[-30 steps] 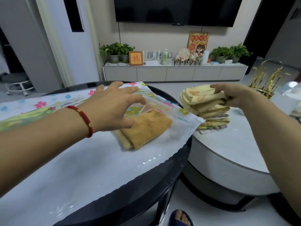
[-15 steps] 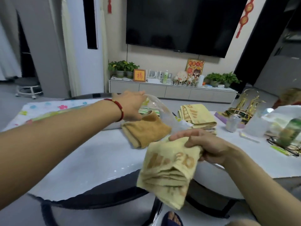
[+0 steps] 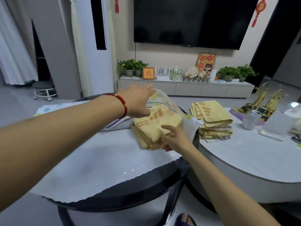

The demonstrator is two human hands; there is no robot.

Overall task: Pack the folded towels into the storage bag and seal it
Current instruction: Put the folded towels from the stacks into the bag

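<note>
Round dark-rimmed table [image 3: 123, 195] carries a clear storage bag [image 3: 182, 118]; left hand [image 3: 138, 101] pinches its mouth up, right hand [image 3: 175, 138] grips a folded yellow terry towel [image 3: 156, 126], orange lettering unreadable, half inside

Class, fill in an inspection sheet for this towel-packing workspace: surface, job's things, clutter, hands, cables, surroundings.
Surface: round dark-rimmed table under the bag; a pale table adjoins at right.
Job's things: clear storage bag, mouth lifted; yellow towel at its opening; towel stack waiting on the pale table.
Clutter: drink can, gold ornament.
Hands: left hand lifts the bag's top layer; right hand pushes the towel in.
Cables: dark cord at the far right edge.
Surroundings: television, cabinet with plants, stool.
</note>
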